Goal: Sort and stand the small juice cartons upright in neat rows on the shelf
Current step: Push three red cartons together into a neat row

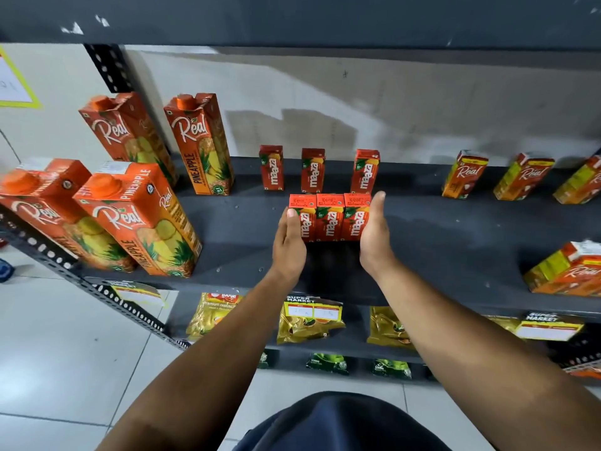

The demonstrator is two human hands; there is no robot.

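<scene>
Three small red Maaza cartons (330,218) stand upright side by side in a tight front row on the dark grey shelf (439,242). My left hand (289,244) presses flat against the left end of that row. My right hand (374,234) presses flat against its right end, so the row is squeezed between both palms. Behind it stand three more Maaza cartons, spaced apart: one at the left (271,167), one in the middle (313,170), one at the right (366,170).
Tall Real pineapple cartons (136,216) fill the shelf's left side. Small Real cartons (465,174) stand at the back right, with others (566,271) near the front right edge. Gold packets (309,320) hang on the shelf below. An upper shelf (292,17) overhangs.
</scene>
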